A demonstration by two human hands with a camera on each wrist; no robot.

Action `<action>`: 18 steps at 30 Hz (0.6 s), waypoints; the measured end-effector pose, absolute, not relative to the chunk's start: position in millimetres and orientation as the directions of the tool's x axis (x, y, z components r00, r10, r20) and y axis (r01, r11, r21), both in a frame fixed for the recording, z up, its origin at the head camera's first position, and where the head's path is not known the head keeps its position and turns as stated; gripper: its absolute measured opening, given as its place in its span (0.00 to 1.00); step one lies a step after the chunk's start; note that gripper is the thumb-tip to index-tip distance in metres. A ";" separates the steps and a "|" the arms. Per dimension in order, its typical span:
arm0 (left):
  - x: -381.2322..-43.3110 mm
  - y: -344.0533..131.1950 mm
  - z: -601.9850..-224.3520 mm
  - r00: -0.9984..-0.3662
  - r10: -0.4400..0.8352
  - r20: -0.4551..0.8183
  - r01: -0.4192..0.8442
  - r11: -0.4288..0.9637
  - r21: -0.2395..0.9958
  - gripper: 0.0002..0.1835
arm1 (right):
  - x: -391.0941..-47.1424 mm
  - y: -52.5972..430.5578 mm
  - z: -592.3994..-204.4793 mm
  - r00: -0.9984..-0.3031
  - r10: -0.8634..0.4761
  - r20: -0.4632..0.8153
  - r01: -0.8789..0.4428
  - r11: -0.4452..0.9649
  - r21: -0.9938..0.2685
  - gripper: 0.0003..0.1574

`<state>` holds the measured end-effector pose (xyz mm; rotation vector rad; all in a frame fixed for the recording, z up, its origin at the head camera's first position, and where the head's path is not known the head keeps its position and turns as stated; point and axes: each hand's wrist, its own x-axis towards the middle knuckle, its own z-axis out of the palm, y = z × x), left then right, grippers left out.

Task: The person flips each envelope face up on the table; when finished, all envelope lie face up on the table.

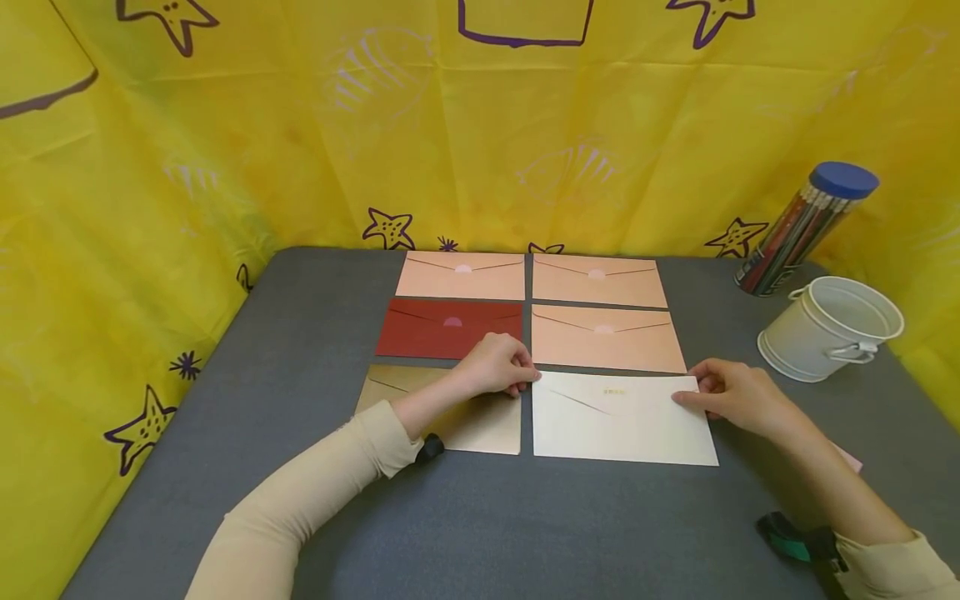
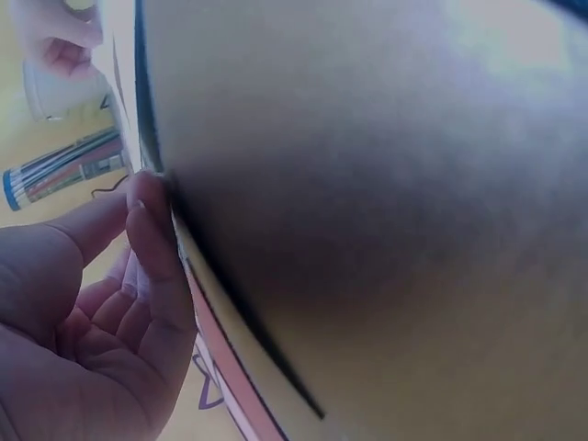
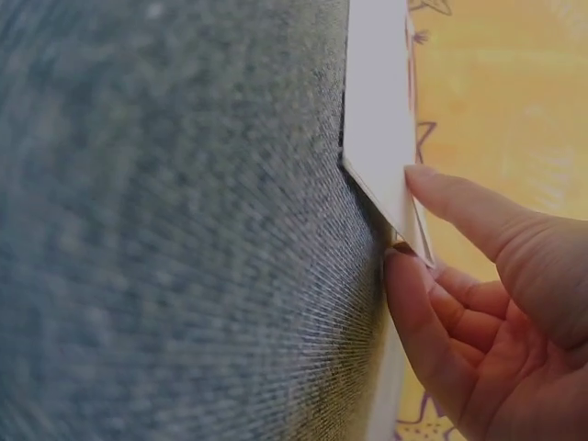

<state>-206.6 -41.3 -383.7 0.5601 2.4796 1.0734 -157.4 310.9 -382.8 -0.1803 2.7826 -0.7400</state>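
A white envelope lies at the front right of two columns of envelopes. My left hand pinches its upper left corner between thumb and fingers. At the upper right edge, my right hand grips it; in the right wrist view the thumb is on top and the index finger below. Left of it lies a gold envelope, partly hidden by my left forearm. Behind are a red envelope and several peach envelopes, their flaps facing up with pale round seals.
A blue-lidded tube of pencils leans at the back right. In front of it a white metal bucket stands tilted in view. A pink piece shows beside my right forearm. Yellow patterned cloth hangs behind the grey table.
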 end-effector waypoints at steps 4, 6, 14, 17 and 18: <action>-206.9 -39.8 -387.4 -0.856 0.489 -0.168 0.221 0.640 0.735 0.10 | -155.9 310.1 -384.0 -0.962 -0.191 -0.195 -0.072 0.867 -0.494 0.35; -207.3 -39.2 -388.9 -0.860 0.482 -0.170 0.216 0.644 0.734 0.10 | -155.3 309.3 -384.0 -0.963 -0.193 -0.187 -0.079 0.868 -0.491 0.35; -207.5 -38.1 -391.1 -0.869 0.464 -0.174 0.198 0.647 0.736 0.09 | -156.9 307.1 -382.0 -0.964 -0.199 -0.178 -0.098 0.885 -0.456 0.35; -207.4 -38.0 -392.0 -0.869 0.463 -0.173 0.199 0.648 0.735 0.08 | -156.3 306.6 -379.6 -0.960 -0.182 -0.213 -0.079 0.906 -0.416 0.35; -207.5 -38.0 -392.4 -0.869 0.463 -0.173 0.201 0.651 0.732 0.08 | -155.8 306.4 -378.2 -0.957 -0.175 -0.230 -0.071 0.914 -0.400 0.36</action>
